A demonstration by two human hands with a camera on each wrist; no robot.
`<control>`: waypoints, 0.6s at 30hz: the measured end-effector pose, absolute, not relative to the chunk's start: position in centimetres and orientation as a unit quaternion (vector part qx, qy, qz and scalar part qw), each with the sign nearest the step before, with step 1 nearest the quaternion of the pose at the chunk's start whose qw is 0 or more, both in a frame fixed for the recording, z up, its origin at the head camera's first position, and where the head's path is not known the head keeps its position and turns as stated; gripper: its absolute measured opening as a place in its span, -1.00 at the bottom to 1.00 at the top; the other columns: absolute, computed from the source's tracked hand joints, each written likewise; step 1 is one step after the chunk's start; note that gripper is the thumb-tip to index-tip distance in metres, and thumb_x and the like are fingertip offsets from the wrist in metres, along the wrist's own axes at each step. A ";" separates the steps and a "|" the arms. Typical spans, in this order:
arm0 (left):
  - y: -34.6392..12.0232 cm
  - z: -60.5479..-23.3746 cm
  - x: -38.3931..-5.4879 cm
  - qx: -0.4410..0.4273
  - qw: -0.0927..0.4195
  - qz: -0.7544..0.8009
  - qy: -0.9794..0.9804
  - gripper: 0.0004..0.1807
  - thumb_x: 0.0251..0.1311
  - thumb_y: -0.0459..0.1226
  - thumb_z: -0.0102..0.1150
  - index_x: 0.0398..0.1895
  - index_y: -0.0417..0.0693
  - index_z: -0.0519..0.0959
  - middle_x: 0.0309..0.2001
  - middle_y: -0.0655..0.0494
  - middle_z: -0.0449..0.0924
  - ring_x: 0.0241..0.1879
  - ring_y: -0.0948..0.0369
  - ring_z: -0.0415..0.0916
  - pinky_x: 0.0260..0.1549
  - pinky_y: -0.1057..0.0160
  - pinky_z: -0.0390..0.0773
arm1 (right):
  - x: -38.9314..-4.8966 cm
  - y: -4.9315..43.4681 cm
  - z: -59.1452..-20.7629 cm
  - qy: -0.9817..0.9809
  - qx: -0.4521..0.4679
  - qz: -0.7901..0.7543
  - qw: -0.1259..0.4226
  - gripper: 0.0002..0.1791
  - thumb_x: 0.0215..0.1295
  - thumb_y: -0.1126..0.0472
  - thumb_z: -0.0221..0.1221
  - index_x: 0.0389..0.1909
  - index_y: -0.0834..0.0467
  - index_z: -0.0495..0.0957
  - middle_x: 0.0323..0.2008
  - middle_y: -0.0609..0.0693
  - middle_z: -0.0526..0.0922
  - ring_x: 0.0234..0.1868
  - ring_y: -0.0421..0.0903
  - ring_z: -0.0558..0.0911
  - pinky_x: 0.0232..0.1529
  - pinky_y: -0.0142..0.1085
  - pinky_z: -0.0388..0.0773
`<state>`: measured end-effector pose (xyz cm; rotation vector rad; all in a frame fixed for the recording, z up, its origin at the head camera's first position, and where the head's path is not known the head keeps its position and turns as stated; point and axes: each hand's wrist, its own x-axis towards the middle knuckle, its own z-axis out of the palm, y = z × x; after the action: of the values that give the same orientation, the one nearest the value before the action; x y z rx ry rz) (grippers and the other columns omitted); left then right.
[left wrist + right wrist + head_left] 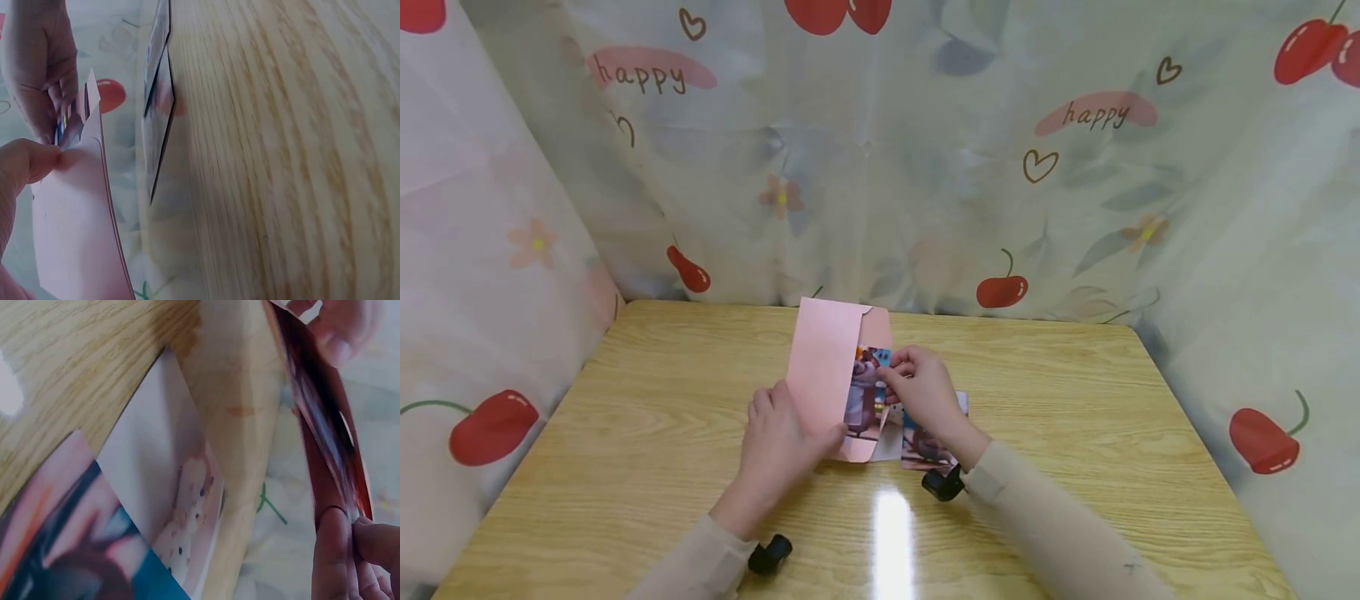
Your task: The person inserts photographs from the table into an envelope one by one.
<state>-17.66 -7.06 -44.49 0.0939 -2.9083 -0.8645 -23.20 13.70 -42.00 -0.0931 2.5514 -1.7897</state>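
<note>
A pink paper envelope is held up off the table by my left hand, whose thumb presses on its edge near the opening. A photo card with a purplish cartoon figure sits partly within the envelope's mouth. My right hand pinches that card by its right edge, fingertips close to the flap. Below the right hand, two more picture cards lie overlapping on the table: one darker and colourful, one pale with small white figures.
The wooden table is bounded at the back and sides by a patterned curtain with cherries and lettering. A bright light reflection shows at the table's front. Small black wrist devices sit by both cuffs.
</note>
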 end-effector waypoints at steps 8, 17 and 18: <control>-6.8 -44.3 -17.7 0.036 0.033 -0.301 -0.952 0.19 -0.29 0.29 0.37 0.28 -0.33 0.16 0.06 -0.24 0.20 0.00 -0.05 0.20 -0.03 -0.05 0.39 | -23.4 12.6 -42.4 0.808 -0.007 -0.590 0.011 -0.79 0.26 0.17 0.28 -0.26 0.19 0.48 -0.43 0.17 0.60 -0.57 0.01 0.66 -0.50 -0.18 0.61; -6.7 -44.5 -17.5 0.025 0.046 -0.306 -0.951 0.15 -0.32 0.31 0.37 0.22 -0.29 0.21 0.01 -0.17 0.22 -0.03 -0.02 0.21 -0.10 0.02 0.39 | -23.6 11.7 -42.7 0.804 0.012 -0.594 0.028 -0.79 0.27 0.19 0.27 -0.24 0.19 0.47 -0.43 0.13 0.58 -0.55 -0.01 0.65 -0.49 -0.19 0.62; -6.7 -44.5 -17.5 0.024 0.046 -0.306 -0.951 0.15 -0.32 0.30 0.37 0.22 -0.29 0.21 0.01 -0.17 0.23 -0.03 -0.02 0.21 -0.10 0.02 0.39 | -23.6 11.7 -42.8 0.803 0.012 -0.595 0.029 -0.80 0.27 0.19 0.27 -0.24 0.19 0.46 -0.43 0.13 0.58 -0.56 -0.01 0.65 -0.49 -0.19 0.62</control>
<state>-17.53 -6.68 -44.53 0.0742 -2.9017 -0.9335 -23.59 11.66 -42.78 0.0376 2.4771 -1.8366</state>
